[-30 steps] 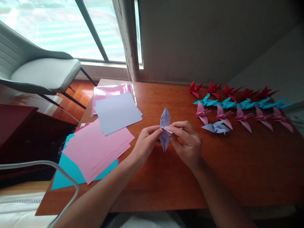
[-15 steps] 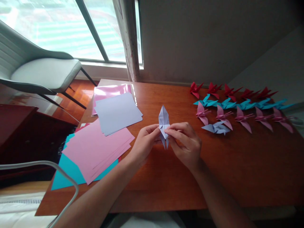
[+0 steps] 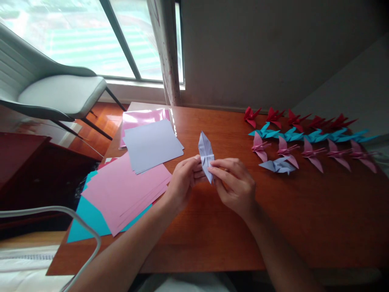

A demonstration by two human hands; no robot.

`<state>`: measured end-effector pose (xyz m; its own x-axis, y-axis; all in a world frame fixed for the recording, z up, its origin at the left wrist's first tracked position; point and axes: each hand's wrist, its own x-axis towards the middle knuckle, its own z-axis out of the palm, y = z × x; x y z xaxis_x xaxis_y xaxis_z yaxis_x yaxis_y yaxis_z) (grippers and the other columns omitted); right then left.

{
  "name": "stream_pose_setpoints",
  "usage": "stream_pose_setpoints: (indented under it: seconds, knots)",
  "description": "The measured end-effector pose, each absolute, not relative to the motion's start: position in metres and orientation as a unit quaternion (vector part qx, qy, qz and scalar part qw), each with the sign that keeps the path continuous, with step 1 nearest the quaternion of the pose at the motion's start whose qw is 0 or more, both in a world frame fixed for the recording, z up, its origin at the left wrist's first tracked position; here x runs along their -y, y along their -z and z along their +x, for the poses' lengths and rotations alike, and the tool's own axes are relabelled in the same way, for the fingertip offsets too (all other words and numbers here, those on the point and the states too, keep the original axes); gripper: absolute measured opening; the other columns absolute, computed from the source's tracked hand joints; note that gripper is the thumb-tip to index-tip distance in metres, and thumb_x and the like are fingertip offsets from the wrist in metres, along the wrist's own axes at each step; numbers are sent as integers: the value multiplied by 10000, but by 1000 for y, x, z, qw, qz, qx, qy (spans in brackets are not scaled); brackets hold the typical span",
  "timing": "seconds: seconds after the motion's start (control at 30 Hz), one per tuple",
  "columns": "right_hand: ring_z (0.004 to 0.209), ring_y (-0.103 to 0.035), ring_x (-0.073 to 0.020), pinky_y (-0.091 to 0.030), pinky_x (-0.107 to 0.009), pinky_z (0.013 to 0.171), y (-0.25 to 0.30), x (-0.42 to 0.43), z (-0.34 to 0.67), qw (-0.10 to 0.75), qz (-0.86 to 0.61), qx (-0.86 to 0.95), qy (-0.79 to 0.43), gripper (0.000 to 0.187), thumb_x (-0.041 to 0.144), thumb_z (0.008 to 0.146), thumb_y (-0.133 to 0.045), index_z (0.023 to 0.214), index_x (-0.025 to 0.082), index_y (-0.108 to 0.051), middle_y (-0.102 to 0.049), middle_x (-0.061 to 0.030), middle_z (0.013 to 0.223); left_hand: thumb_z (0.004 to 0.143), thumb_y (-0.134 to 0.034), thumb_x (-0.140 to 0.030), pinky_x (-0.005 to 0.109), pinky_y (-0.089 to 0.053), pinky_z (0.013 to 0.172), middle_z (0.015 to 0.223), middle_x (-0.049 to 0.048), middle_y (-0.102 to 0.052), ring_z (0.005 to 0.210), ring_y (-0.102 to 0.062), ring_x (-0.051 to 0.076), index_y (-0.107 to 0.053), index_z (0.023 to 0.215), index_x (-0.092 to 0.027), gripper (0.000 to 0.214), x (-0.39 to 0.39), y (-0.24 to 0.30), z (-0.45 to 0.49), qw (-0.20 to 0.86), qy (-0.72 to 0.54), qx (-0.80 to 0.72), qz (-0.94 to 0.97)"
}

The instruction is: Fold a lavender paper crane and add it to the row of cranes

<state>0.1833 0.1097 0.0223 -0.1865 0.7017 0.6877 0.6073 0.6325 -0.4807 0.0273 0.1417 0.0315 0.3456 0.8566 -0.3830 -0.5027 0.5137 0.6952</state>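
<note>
A folded pale lavender origami paper [image 3: 206,150] is held up over the table between both hands, its long point tilted up and to the left. My left hand [image 3: 184,175] grips its left edge, thumb in front and fingers behind. My right hand [image 3: 237,178] pinches its right edge between thumb and fingers. To the right lies a finished lavender paper crane [image 3: 279,165]. Beyond it stand rows of pink cranes [image 3: 313,152], turquoise cranes [image 3: 290,134] and red cranes [image 3: 275,117].
On the left of the wooden table [image 3: 194,247] are lavender sheets [image 3: 153,146], pink sheets [image 3: 121,190], turquoise sheets [image 3: 86,217] and a shiny pink packet [image 3: 142,116]. A white cable [image 3: 75,223] curves at the near left. A chair [image 3: 63,95] stands by the window.
The folded paper has turned, its upper point now leaning left and its lower points less visible. My left fingers have opened out a little behind it.
</note>
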Motion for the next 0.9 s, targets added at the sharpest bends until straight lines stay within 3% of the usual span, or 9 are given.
stream_pose_setpoints:
  seconds: [0.17,0.43,0.63,0.9]
  knots:
    - [979,-647,-243,-584,-398,795,-23,-110,184,474,-426,769,-52,351,-3,828,-643,1082,228,-721,-733,-99,1064,758,-827,-350,172,-494,592,718,15,-691,635,-619,98,-729,787,-137,236,-141,-33,27,776,-423,-382,270]
    - [993,-651,-224,-577,-384,813,-24,-109,183,506,-462,723,-88,348,5,856,-613,1083,248,-716,-710,-82,1106,801,-793,-372,193,-501,639,792,59,-734,677,-633,114,-779,932,-123,282,-140,-32,27,768,-410,-388,302]
    - [852,-652,-179,-551,-297,650,-26,-113,186,528,-544,619,-207,180,164,919,-614,1042,256,-708,-677,-49,1009,822,-763,-438,290,-542,763,929,111,-770,806,-704,199,-772,1027,-132,368,-137,-32,29,764,-380,-388,347]
    - [817,-648,-174,-530,-286,659,-24,-115,188,525,-542,583,-302,69,241,916,-630,913,233,-698,-669,-32,900,845,-745,-410,294,-552,769,928,99,-768,802,-690,189,-767,1020,-119,340,-135,-34,32,741,-388,-384,392]
